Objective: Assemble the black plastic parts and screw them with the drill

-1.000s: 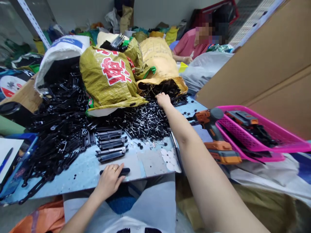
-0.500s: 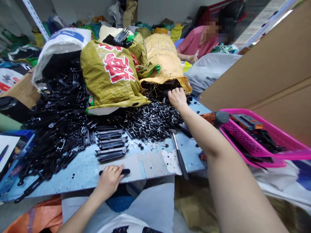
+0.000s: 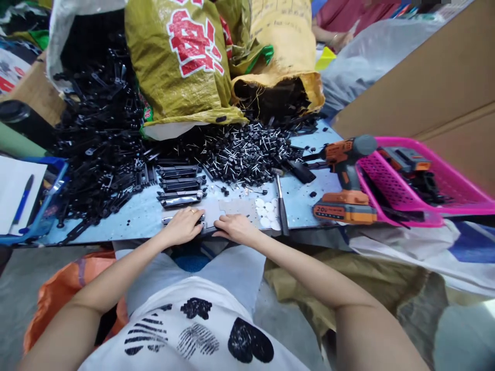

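Note:
My left hand (image 3: pixel 181 226) lies at the table's front edge with its fingers closed over a long black part (image 3: pixel 167 220), which shows a metallic edge on either side of the hand. Just to the right, my right hand (image 3: pixel 236 228) has its fingers drawn together, pointing at that part; what they hold, if anything, is too small to make out. Beyond the left hand sits a row of similar black parts (image 3: pixel 181 184). A heap of small black pieces with metal pins (image 3: pixel 247 154) spreads behind. Thin white discs (image 3: pixel 267 212) and a hammer (image 3: pixel 282 206) lie right of my right hand.
An orange cordless drill (image 3: pixel 344 180) stands beside a pink basket (image 3: pixel 464 198). Many black parts (image 3: pixel 100 139) spill from a white sack at left. Olive (image 3: pixel 154 67) and yellow (image 3: pixel 284 36) sacks block the back. At left is a blue tray (image 3: pixel 58 185); another person's arm shows behind.
My right hand has come back from the mouth of the yellow sack to the front edge beside my left hand. The left hand stays over a black part. The view has tilted down.

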Available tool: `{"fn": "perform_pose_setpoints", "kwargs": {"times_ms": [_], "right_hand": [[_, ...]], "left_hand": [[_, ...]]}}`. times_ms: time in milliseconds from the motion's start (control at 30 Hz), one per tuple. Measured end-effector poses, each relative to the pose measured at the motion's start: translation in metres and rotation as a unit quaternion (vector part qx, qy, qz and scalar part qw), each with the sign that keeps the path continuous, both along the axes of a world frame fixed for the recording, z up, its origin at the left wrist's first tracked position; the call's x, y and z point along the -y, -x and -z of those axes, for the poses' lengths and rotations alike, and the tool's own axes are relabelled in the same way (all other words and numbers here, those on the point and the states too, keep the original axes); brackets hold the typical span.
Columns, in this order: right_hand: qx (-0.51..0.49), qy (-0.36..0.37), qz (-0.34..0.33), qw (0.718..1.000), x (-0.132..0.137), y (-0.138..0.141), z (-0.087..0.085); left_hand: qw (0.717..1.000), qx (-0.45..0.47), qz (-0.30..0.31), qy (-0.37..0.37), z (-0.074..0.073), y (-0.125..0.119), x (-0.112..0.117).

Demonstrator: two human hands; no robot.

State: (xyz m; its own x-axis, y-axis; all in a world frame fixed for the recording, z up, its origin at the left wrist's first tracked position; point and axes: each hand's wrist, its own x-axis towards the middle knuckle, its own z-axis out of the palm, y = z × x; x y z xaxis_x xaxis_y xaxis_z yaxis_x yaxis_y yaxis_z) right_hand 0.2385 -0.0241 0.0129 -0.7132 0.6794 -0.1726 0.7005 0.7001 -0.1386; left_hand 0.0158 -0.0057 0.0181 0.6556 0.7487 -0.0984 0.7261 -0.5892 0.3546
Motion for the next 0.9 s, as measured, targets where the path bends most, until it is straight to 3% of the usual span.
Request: {"fn": "perform_pose_setpoints", "kwargs": {"times_ms": [167,300,500,667,767,900], "right_hand": [[0.002,0.006,0.045,0.999,0.001,0.005,-0.002],[0.004,-0.042,0.059,0.997,0.008,0.011,-0.012],[0.002,-0.063,0.045,0.997,0.009,0.022,-0.035],[0.012,-0.063,0.0,0.998,0.002,0.021,-0.047],[0.016,-0.069,-0.004,0.998,0.001,0.02,-0.043],[0.006,-0.065,0.042,0.997,0.005,0.013,-0.024]], "left_hand": [[1.0,-0.013,-0.013,-0.011,-0.002,-0.004,0.001],[0.999,0.006,-0.037,-0.033,0.003,0.001,0.004],[0.991,0.101,-0.045,-0.073,0.01,0.011,0.014],[0.987,0.125,-0.053,-0.083,0.009,0.011,0.016],[0.99,0.11,-0.041,-0.073,0.008,0.01,0.014],[0.996,0.058,-0.035,-0.051,0.008,0.008,0.015]]}}
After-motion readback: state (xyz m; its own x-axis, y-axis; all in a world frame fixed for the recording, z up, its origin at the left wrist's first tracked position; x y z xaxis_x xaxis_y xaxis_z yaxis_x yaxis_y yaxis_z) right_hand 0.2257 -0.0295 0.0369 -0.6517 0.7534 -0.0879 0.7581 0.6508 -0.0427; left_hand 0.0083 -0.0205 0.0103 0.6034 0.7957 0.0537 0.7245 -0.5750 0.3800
